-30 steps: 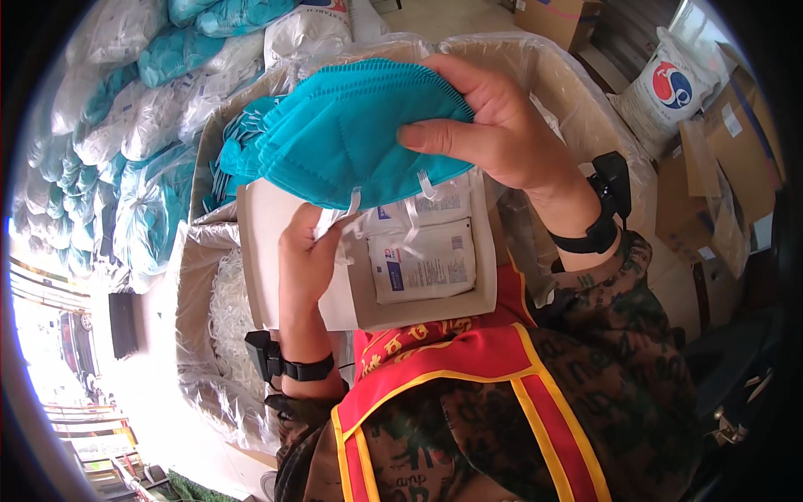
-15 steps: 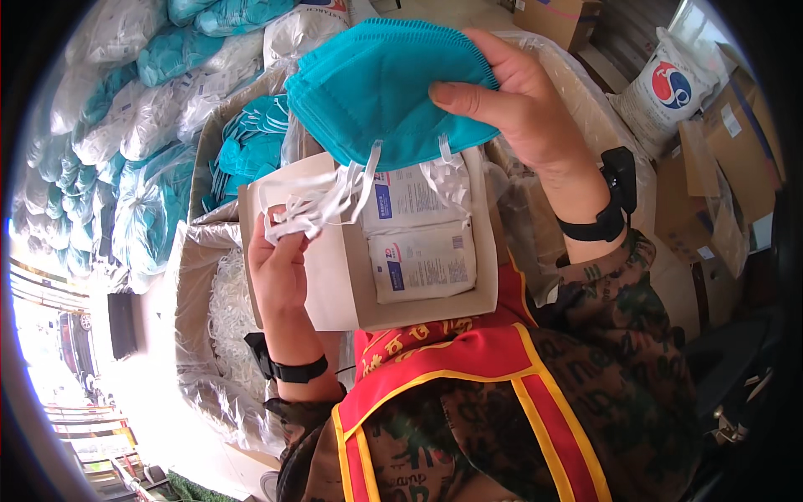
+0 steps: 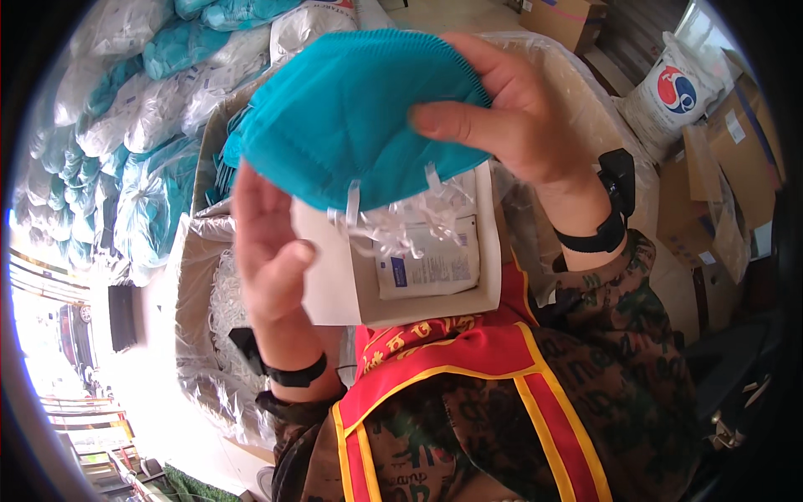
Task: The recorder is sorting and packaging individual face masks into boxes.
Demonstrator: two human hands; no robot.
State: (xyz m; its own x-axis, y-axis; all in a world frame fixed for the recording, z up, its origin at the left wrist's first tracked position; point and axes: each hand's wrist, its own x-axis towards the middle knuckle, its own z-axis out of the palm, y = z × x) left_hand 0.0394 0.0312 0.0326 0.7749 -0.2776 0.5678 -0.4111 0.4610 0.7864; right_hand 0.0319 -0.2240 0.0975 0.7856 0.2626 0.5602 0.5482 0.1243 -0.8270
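Observation:
My right hand [image 3: 510, 125] grips a stack of teal folded face masks [image 3: 343, 117] at its right end, thumb across the front and fingers behind. White ear loops [image 3: 410, 222] dangle from the stack's lower edge. At the stack's left end my left hand [image 3: 272, 251] has its fingers stretched up against or just behind the masks, the thumb standing apart. Its fingertips are hidden by the stack. Below the masks an open cardboard box [image 3: 328, 280] lies against my front, with white printed packets [image 3: 431, 269] inside, partly covered by the loops.
Behind and left stands a plastic-lined carton with more teal masks [image 3: 224, 163]. A lined carton [image 3: 196, 276] of clear-white stringy material is at left. Bagged masks [image 3: 159, 125] are piled far left. A white sack [image 3: 673, 84] and brown cartons [image 3: 736, 142] stand at right.
My left hand has let go of the ear loops and moved up to the masks' left end. The stack has shifted left and slightly down, and the loops now hang over the packets.

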